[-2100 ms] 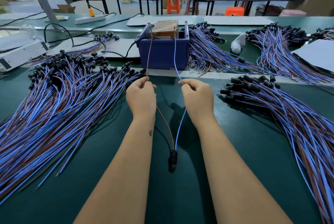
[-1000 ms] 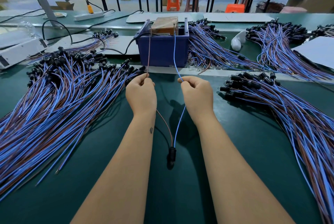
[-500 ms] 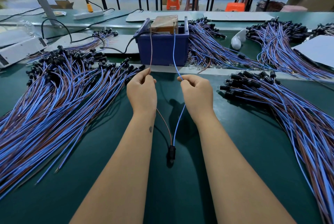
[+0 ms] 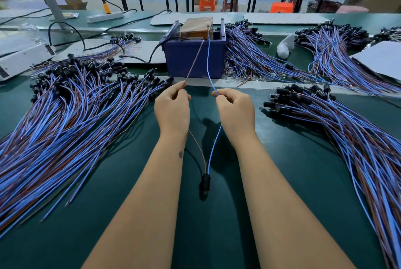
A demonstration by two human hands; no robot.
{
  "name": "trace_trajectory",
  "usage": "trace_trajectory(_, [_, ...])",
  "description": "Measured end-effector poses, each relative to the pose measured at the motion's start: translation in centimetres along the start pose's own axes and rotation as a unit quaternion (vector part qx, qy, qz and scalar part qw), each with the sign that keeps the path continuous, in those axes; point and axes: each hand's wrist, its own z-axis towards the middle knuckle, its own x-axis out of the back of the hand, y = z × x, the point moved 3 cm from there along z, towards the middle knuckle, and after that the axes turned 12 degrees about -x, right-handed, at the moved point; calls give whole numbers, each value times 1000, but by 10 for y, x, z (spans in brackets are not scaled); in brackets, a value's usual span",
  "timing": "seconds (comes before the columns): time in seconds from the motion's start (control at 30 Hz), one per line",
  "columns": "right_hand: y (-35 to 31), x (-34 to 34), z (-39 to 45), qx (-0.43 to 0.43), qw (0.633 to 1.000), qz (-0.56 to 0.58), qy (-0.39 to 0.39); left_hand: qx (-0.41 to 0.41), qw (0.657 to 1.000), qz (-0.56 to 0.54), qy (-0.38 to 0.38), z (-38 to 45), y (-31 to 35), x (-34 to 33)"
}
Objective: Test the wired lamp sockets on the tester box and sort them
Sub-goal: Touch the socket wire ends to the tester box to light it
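The wired socket under test (image 4: 205,182) lies on the green table (image 4: 217,236) between the person's forearms, toward the near edge, its black body pointing back at the person and its two leads running away toward the far side. The left hand (image 4: 172,111) pinches the brown lead (image 4: 194,60) between thumb and fingertips, and the right hand (image 4: 235,110) pinches the blue lead (image 4: 208,60) the same way; the hands sit a little apart, both clamped on wire. Compared with half a second ago the brown lead has swung right, so its tip now slants in close beside the blue one at the top of the tester box (image 4: 194,58), where before it rose straight to the left part. I judge this as a fresh touch on the contacts, with the test still running; no glow shows at the socket, though its mouth is hard to see. The blue bin holds a brown cardboard-coloured block (image 4: 196,26) wired by a black cable (image 4: 138,60). A large heap of sockets (image 4: 65,103) spreads to the left edge, another heap (image 4: 336,121) to the right, so sorting has yet to follow.
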Motion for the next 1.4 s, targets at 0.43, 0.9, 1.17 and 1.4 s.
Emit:
trace_trajectory(0.43, [-1,2,-1,1,1000,-1,-2,5,997,-4,83,-2,8,9])
trace_trajectory(0.9, [0,2,-1,-2,1000,4,-2,-14,994,-12,106,0,12,12])
trace_trajectory(1.17, [-1,1,-1,0,1000,2,-1,-10,993,-15,113,5,8,11])
trace_trajectory(1.4, [-1,1,0,-2,1000,-2,-2,-12,992,-9,127,9,5,14])
